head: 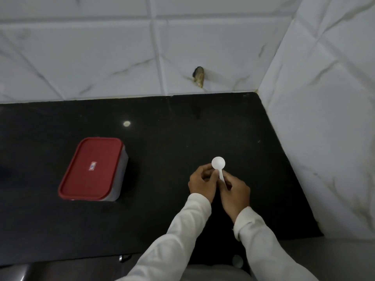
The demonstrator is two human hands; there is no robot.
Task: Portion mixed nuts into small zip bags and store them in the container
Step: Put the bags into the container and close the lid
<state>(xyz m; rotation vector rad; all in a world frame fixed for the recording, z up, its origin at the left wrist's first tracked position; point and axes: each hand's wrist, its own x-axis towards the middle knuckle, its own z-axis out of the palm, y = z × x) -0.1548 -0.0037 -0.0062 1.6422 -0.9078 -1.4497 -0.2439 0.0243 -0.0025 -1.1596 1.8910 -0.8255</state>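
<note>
hands: my left hand (203,182) and right hand (235,190) both pinching the scoop's handle
scoop (218,163): feels light, stiff plastic, probably a bit slick
container (92,169): lid on, grab by the sides

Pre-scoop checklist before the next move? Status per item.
1. Scoop in hand: ok, left hand and right hand both pinch its handle.
2. Scoop bowl empty: ok.
3. Container within reach: ok, left of the hands on the counter.
4. Container open: not ok, red lid is on.
5. Nuts in view: not ok.
6. Zip bags in view: not ok.
</note>
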